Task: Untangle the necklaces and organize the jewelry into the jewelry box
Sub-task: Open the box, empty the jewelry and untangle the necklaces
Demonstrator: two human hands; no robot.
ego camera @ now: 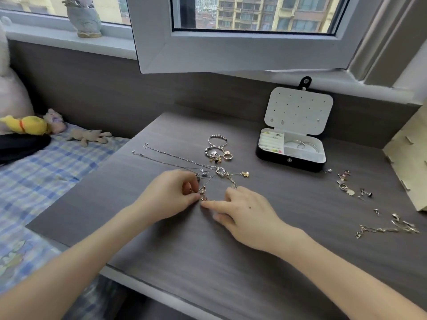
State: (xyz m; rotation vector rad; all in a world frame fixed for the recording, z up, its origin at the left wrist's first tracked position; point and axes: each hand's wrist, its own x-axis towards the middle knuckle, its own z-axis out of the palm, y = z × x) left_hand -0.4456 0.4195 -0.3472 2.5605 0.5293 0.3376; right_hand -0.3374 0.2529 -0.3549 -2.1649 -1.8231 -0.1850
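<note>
Left grip (168, 192) pinches the knot (203, 193); right grip (245, 213) holds nothing, a straight finger touching it. Tug hard and the thin chains (180, 156) could cinch tighter or snap.

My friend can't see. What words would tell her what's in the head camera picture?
Two hands work at a knot of tangled necklaces on a grey table: the left hand pinches the chains, the right hand touches them with a forefinger. Nearby lie bracelets, earrings and an open jewelry box.

Soft window (254, 12) daylight (edges bowed), slightly blurry.
</note>
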